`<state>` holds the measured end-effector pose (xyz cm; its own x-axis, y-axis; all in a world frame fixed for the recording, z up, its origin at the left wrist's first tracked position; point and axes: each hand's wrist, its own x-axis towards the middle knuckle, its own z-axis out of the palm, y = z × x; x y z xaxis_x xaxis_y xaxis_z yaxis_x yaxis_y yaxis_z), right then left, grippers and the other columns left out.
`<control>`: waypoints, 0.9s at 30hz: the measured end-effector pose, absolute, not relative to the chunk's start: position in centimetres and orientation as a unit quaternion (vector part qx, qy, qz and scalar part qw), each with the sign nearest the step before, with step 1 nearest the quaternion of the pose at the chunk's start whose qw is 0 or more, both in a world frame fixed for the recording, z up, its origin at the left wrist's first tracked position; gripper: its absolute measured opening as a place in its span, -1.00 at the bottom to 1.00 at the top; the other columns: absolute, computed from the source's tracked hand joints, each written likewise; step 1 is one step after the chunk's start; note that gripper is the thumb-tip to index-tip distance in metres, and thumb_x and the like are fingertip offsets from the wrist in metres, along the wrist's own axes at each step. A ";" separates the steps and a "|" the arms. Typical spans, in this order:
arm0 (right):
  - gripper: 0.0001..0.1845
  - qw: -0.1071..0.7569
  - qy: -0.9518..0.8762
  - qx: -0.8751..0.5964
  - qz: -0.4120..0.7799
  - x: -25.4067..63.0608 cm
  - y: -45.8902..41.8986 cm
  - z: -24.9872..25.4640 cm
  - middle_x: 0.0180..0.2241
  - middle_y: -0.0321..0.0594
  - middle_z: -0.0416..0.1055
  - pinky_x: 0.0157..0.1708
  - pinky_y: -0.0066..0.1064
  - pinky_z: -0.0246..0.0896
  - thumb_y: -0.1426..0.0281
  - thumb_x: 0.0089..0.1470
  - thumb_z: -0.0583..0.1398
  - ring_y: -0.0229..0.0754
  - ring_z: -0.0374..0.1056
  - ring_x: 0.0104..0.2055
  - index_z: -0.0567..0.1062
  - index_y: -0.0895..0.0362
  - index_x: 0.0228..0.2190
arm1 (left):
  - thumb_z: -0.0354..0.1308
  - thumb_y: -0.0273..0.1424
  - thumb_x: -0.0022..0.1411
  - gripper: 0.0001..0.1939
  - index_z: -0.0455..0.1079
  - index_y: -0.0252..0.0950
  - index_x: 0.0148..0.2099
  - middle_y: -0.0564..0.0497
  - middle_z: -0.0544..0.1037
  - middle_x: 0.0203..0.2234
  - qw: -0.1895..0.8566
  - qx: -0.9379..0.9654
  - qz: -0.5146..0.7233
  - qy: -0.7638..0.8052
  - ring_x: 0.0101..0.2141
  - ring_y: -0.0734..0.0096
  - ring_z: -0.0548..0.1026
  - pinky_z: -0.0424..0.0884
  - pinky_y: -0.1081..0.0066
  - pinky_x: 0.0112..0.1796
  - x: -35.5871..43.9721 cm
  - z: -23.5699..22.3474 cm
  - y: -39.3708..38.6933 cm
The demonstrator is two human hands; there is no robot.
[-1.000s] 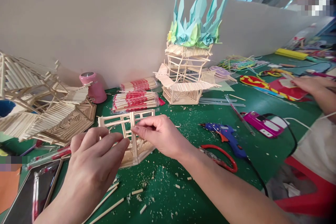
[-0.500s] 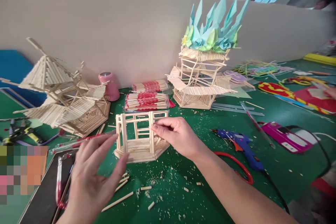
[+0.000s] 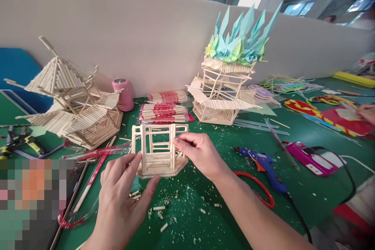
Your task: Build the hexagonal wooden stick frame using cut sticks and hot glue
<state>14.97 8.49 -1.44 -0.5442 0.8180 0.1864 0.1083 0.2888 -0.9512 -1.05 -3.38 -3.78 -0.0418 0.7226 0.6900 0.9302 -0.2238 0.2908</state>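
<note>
A small pavilion frame of wooden sticks (image 3: 158, 165), with upright posts on a many-sided base, is held just in front of the chopstick bundles. My right hand (image 3: 199, 154) pinches one of its right posts between thumb and fingers. My left hand (image 3: 125, 187) is at its lower left corner, thumb and fingers apart; whether the fingertips touch the frame I cannot tell. Below lie cut stick pieces (image 3: 159, 208) and wood crumbs on the green table (image 3: 187, 226).
Behind stand a roofed stick pavilion (image 3: 96, 125), a pink canister (image 3: 123, 94), red-wrapped chopstick bundles (image 3: 164, 113) and a stick tower (image 3: 216, 115) topped with teal paper. At right are a blue glue gun (image 3: 263, 164), a magenta device (image 3: 312, 159) and another person's hand (image 3: 367, 113).
My left hand has moved right, closer to the frame's base. The frame has turned slightly, with my right hand still pinching its post. The camera view has shifted a little.
</note>
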 end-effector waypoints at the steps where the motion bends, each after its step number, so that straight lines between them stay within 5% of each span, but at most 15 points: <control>1: -0.68 0.355 -0.720 -0.322 0.501 15.0 8.5 -1.5 -0.61 -0.38 0.04 -0.55 -0.47 -0.12 0.28 0.04 0.17 -0.35 -0.07 -0.52 0.35 0.17 -0.64 | 0.15 -0.40 0.14 -0.66 0.28 -0.42 -0.04 -0.19 0.39 -0.27 0.133 -0.679 -0.387 -0.609 -0.29 0.19 0.35 0.34 0.21 -0.34 -0.9 -3.8 -3.4; 17: -0.74 0.368 -0.731 -0.315 0.481 15.7 8.1 -2.2 -0.60 -0.35 0.24 -0.50 -0.47 0.02 0.30 0.03 0.18 -0.34 0.07 -0.52 0.47 0.18 -0.59 | 0.14 -0.46 0.13 -0.62 0.23 -0.43 0.00 -0.24 0.39 -0.25 0.155 -0.670 -0.387 -0.614 -0.29 0.17 0.35 0.30 0.20 -0.33 0.4 -4.4 -4.2; 27: -0.84 0.381 -0.753 -0.297 0.447 17.3 5.9 -3.6 -0.49 -0.27 0.36 -0.40 -0.43 0.17 0.36 0.07 0.19 -0.29 0.25 -0.42 0.54 0.16 -0.46 | 0.16 -0.51 0.10 -0.41 0.08 -0.44 0.16 -0.32 0.34 -0.15 0.156 -0.671 -0.369 -0.624 -0.20 0.07 0.33 0.27 0.16 -0.25 2.2 -6.7 -6.8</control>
<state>17.28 5.91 -3.63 -0.5336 0.7879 0.3075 0.1077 0.4239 -0.8993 2.17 -6.84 -6.66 -0.0510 0.7220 0.6900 0.9525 -0.1726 0.2510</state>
